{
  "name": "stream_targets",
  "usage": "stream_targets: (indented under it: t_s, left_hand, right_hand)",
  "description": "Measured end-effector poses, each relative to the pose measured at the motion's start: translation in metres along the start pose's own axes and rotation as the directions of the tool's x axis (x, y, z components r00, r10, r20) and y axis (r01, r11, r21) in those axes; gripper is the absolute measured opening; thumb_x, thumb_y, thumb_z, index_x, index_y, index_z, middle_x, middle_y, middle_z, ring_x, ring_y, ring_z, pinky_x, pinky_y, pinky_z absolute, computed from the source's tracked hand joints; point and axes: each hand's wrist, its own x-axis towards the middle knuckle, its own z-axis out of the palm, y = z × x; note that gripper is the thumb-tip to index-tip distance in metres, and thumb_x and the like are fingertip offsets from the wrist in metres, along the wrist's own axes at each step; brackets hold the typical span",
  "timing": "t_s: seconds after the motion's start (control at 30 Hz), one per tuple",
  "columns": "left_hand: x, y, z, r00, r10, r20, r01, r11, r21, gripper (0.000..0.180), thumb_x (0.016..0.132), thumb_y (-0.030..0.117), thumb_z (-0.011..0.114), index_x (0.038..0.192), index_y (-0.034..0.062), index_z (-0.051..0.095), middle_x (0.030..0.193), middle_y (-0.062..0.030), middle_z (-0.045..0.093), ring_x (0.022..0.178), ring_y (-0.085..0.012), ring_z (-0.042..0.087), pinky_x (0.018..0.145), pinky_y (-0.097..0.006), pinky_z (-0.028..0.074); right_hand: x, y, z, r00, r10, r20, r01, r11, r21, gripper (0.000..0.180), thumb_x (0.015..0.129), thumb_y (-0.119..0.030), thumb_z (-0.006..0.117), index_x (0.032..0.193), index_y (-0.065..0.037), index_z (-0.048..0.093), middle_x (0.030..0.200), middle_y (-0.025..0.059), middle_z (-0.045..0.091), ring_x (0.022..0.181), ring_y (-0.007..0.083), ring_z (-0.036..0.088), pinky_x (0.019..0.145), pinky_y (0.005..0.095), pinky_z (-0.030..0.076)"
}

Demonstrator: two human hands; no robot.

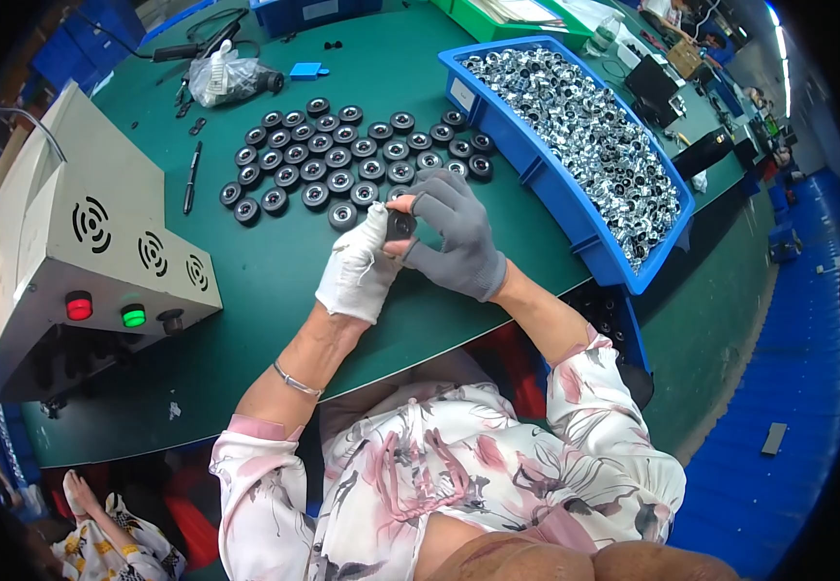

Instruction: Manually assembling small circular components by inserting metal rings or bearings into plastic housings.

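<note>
Between my two hands, just above the green table, is a small round black wheel-like part [400, 226]. My left hand [355, 266], in a white glove, is closed with its fingertips against the part's left side. My right hand [454, 232], in a grey glove with bare thumb and fingertips, pinches the part from the right. Directly beyond my hands lie many similar black wheels [314, 168] with shiny centres, in loose rows. Some of the nearest wheels are partly hidden behind my right hand.
A blue bin [613, 254] full of small shiny metal parts stands to the right. At the left is a beige machine box [115, 208] with red and green buttons. A black pen [192, 178], a plastic bag [218, 79] and a green tray [507, 21] lie farther back. Another person's hand [81, 494] shows lower left.
</note>
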Motion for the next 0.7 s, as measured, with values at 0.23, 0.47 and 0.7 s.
stream_targets:
  t_s: [0.23, 0.47, 0.7]
  left_hand:
    - [0.004, 0.001, -0.002, 1.0, -0.017, 0.016, 0.018, 0.997, -0.077, 0.037, 0.105, 0.037, 0.057, 0.117, 0.0024, 0.063, 0.104, -0.0047, 0.064, 0.086, -0.0142, 0.062, 0.078, -0.031, 0.052]
    - [0.005, 0.015, -0.007, 0.996, -0.045, 0.079, 0.032, 0.988, 0.154, 0.042, 0.103, 0.043, 0.057, 0.109, 0.0023, 0.064, 0.089, -0.0064, 0.066, 0.075, -0.0163, 0.061, 0.07, -0.031, 0.051]
    - [0.006, 0.01, -0.008, 0.998, 0.061, 0.003, -0.058, 0.934, 0.352, 0.034, 0.103, 0.032, 0.062, 0.112, -0.0009, 0.067, 0.091, -0.0069, 0.068, 0.074, -0.0129, 0.063, 0.066, -0.027, 0.052]
  right_hand:
    - [-0.001, -0.002, 0.0, 0.992, 0.107, 0.065, -0.112, 0.991, 0.075, 0.038, 0.073, -0.014, 0.081, 0.107, -0.002, 0.069, 0.097, 0.0104, 0.064, 0.095, 0.0277, 0.061, 0.084, 0.0398, 0.05]
    - [0.002, 0.003, -0.011, 0.813, 0.417, 0.407, -0.583, 0.576, 0.574, 0.027, 0.096, -0.004, 0.06, 0.121, 0.005, 0.062, 0.103, 0.0063, 0.064, 0.09, 0.0123, 0.065, 0.084, 0.0298, 0.053]
    - [-0.006, 0.012, -0.003, 0.806, 0.506, 0.307, -0.591, 0.651, 0.477, 0.021, 0.091, -0.006, 0.067, 0.109, 0.003, 0.063, 0.102, 0.0046, 0.066, 0.095, 0.0121, 0.063, 0.087, 0.0283, 0.05]
